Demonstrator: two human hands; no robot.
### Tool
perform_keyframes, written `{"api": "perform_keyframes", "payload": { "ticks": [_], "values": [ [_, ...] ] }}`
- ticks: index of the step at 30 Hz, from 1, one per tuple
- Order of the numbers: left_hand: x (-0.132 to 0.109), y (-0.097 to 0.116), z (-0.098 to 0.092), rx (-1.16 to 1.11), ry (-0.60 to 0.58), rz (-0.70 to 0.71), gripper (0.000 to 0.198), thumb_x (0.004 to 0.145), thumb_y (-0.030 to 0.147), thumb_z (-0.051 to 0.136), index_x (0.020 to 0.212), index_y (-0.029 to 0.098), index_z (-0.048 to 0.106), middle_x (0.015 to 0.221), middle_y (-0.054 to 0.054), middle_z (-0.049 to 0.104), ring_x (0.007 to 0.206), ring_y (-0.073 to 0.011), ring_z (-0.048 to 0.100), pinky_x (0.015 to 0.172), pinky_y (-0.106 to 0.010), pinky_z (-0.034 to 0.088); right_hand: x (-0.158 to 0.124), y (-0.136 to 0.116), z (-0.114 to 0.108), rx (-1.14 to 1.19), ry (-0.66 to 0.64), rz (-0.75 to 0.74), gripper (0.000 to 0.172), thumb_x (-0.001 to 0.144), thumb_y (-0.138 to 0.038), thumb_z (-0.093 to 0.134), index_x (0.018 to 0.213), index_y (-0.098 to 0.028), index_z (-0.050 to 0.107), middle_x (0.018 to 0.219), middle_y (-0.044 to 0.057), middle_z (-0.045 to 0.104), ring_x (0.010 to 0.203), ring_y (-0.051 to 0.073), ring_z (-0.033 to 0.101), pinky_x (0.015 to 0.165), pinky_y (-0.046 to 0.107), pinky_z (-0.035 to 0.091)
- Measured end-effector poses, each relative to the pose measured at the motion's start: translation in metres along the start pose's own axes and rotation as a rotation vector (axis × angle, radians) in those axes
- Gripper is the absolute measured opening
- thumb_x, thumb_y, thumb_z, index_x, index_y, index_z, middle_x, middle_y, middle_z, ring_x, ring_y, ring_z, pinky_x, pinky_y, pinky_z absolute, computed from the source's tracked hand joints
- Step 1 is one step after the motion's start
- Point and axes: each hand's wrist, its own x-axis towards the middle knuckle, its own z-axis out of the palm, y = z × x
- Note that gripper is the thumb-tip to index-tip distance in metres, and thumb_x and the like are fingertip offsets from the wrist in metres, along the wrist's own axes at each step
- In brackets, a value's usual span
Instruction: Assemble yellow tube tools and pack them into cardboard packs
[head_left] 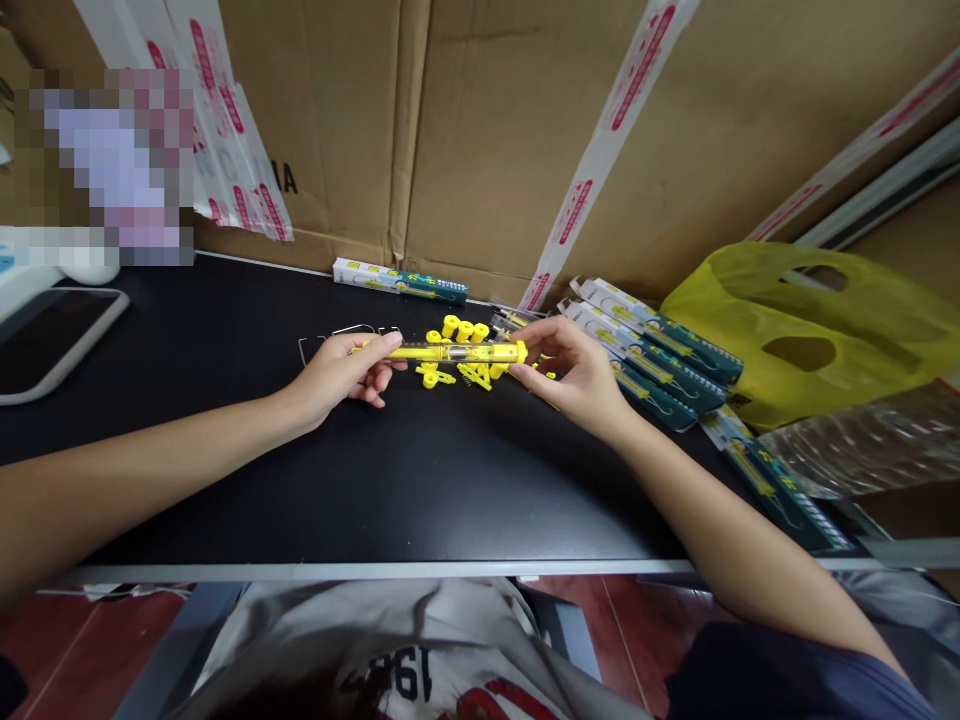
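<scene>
I hold a yellow, partly clear pen-shaped tool (450, 352) level above the black table (420, 480). My left hand (346, 372) pinches its left end between thumb and fingers. My right hand (571, 372) grips its right end, fingers curled round the yellow cap. Just behind and below the tool lies a small heap of loose yellow parts (459, 352), some caps and clips, with a small metal spring among them.
Several teal and white packaged boxes (660, 355) lie to the right, one more box (401, 281) at the back. A yellow plastic bag (817, 330) and clear plastic bags (870, 440) sit far right. Cardboard boxes (480, 130) wall the back. A white tablet (52, 340) lies far left.
</scene>
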Motion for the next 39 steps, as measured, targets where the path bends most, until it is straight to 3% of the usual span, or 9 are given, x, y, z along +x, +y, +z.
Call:
{"api": "perform_keyframes", "payload": {
  "ticks": [15, 22, 27, 30, 32, 35, 39],
  "values": [
    [-0.001, 0.0, 0.001, 0.004, 0.007, -0.01, 0.039, 0.085, 0.049, 0.057, 0.079, 0.011, 0.065, 0.054, 0.002, 0.054, 0.042, -0.0059, 0.05, 0.044, -0.018, 0.052, 0.0, 0.003, 0.001, 0.017, -0.01, -0.011, 0.025, 0.08, -0.029, 0.071, 0.099, -0.021, 0.058, 0.09, 0.002, 0.061, 0.068, 0.011, 0.057, 0.05, 0.02, 0.046],
    [-0.001, 0.001, 0.002, -0.005, -0.007, 0.007, 0.037, 0.089, 0.045, 0.052, 0.078, 0.011, 0.062, 0.053, 0.003, 0.051, 0.04, -0.0055, 0.047, 0.039, -0.016, 0.047, 0.0, 0.003, 0.002, 0.028, -0.023, 0.018, 0.026, 0.079, -0.029, 0.071, 0.1, -0.022, 0.057, 0.09, 0.002, 0.061, 0.067, 0.011, 0.057, 0.05, 0.02, 0.045],
    [-0.001, 0.001, 0.001, -0.016, -0.017, 0.038, 0.036, 0.09, 0.043, 0.051, 0.08, 0.01, 0.062, 0.053, 0.003, 0.05, 0.04, -0.0049, 0.045, 0.038, -0.015, 0.045, 0.001, 0.003, -0.003, 0.061, -0.068, 0.05, 0.041, 0.079, -0.035, 0.07, 0.114, -0.025, 0.052, 0.097, 0.003, 0.059, 0.073, 0.013, 0.058, 0.054, 0.022, 0.047],
    [-0.001, 0.001, 0.0, -0.019, -0.012, 0.044, 0.036, 0.09, 0.044, 0.051, 0.079, 0.01, 0.062, 0.053, 0.003, 0.05, 0.04, -0.005, 0.046, 0.037, -0.015, 0.044, 0.003, 0.01, -0.009, 0.073, -0.095, 0.004, 0.043, 0.086, -0.038, 0.059, 0.125, -0.026, 0.044, 0.103, 0.005, 0.057, 0.079, 0.015, 0.058, 0.06, 0.025, 0.049],
    [-0.001, 0.001, 0.0, -0.024, -0.005, 0.048, 0.037, 0.09, 0.043, 0.051, 0.079, 0.01, 0.062, 0.053, 0.003, 0.05, 0.04, -0.0052, 0.046, 0.037, -0.015, 0.043, 0.004, 0.018, -0.011, -0.032, -0.061, -0.034, 0.037, 0.09, -0.033, 0.052, 0.125, -0.025, 0.045, 0.1, 0.005, 0.058, 0.077, 0.016, 0.057, 0.061, 0.027, 0.048],
    [-0.001, 0.001, 0.0, -0.048, 0.01, 0.057, 0.035, 0.089, 0.043, 0.053, 0.079, 0.01, 0.062, 0.053, 0.004, 0.05, 0.039, -0.0047, 0.043, 0.038, -0.016, 0.045, 0.006, 0.032, -0.007, -0.375, -0.027, -0.116, 0.022, 0.088, -0.025, 0.052, 0.109, -0.02, 0.055, 0.09, 0.006, 0.058, 0.072, 0.017, 0.054, 0.064, 0.03, 0.046],
    [-0.002, 0.002, 0.0, -0.09, 0.022, 0.065, 0.034, 0.089, 0.043, 0.054, 0.079, 0.011, 0.061, 0.053, 0.004, 0.05, 0.039, -0.004, 0.041, 0.04, -0.017, 0.046, 0.007, 0.04, 0.008, -0.747, -0.162, -0.291, 0.017, 0.089, -0.024, 0.053, 0.1, -0.019, 0.064, 0.094, 0.01, 0.06, 0.088, 0.025, 0.055, 0.075, 0.036, 0.046]
  ]
}}
